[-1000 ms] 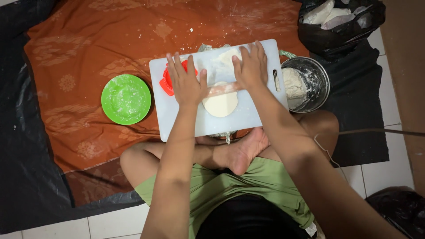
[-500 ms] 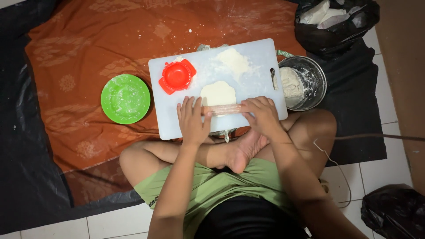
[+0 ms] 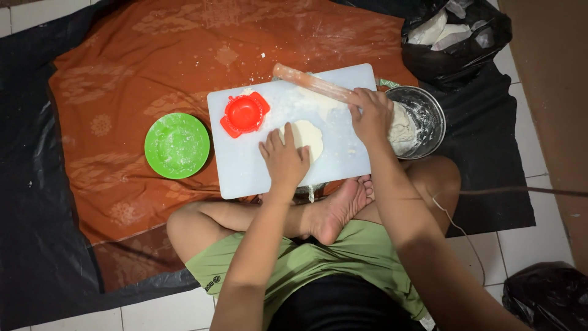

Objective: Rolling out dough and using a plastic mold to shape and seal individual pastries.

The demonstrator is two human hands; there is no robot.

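Left hand [image 3: 284,160], fingers spread flat, touches the flattened dough round [image 3: 304,136] mid cutting board [image 3: 245,175]. Right hand [image 3: 370,113] clamps the rolling pin [image 3: 309,81] at the board's far edge, beside the red dumpling mould [image 3: 244,113].

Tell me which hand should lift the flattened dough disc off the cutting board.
Left, probably. The left hand already rests at the dough disc, fingertips on its edge. The right hand is occupied holding the rolling pin at the far edge of the white cutting board.
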